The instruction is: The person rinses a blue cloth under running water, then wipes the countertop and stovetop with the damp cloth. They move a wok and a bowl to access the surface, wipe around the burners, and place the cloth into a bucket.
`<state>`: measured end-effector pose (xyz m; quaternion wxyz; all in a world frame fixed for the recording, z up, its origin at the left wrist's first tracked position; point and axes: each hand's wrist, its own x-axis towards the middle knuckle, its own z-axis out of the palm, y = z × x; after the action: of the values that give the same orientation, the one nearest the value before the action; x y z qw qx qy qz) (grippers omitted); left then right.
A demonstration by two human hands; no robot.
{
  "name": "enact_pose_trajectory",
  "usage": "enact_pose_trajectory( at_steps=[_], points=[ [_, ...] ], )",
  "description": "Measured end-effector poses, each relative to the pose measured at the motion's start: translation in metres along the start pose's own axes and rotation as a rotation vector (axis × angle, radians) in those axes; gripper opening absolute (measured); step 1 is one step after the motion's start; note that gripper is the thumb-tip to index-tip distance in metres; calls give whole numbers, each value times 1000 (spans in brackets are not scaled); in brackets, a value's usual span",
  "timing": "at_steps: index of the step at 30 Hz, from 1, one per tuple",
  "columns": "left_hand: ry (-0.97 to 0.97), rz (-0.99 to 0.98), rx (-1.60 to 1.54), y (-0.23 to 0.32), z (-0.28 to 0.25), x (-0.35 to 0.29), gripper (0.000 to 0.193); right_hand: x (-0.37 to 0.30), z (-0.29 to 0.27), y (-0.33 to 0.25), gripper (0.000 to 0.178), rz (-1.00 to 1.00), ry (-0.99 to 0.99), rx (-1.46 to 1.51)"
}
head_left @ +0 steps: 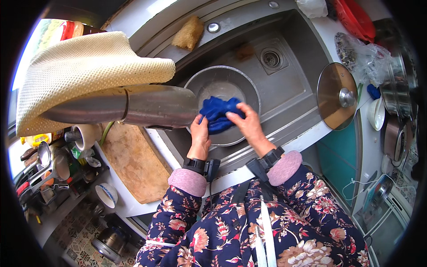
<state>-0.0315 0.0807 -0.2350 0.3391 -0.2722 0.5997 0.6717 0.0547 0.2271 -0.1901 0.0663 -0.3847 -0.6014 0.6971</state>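
Note:
A bunched, dark blue cloth (218, 116) is held between both my hands over a round metal basin (222, 88) in the steel sink (291, 100). On its lower left edge, my left hand (200, 137) grips the cloth with fingers closed. My right hand (250, 127) pinches it from the right, thumb and fingers pressed into the folds. The cloth covers part of the basin's inside. Just left of the cloth ends a thick steel faucet spout (158, 106), with a cream mesh mat (91, 66) draped behind it.
A wooden cutting board (133, 162) lies left of the sink, a blue-rimmed bowl (106, 195) beyond it. A glass lid (336, 100) stands at the sink's right edge. A tan scrubber (188, 34) rests on the far ledge; a red plastic basket (355, 20) sits far right.

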Motion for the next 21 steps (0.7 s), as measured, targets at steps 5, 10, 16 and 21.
enact_pose_trajectory(
  at_steps=[5,10,16,21],
  points=[
    [46,135,508,3,-11,10,57,18,-28,18,53,-109,38,-513],
    [117,12,657,3,-3,27,71,56,-15,28,74,103,-95,-722],
    [182,-249,292,-16,19,59,63,100,39,67,73,104,-25,-706],
    [-112,-410,-324,-23,-7,67,61,66,63,59,41,201,-487,-23]
  ],
)
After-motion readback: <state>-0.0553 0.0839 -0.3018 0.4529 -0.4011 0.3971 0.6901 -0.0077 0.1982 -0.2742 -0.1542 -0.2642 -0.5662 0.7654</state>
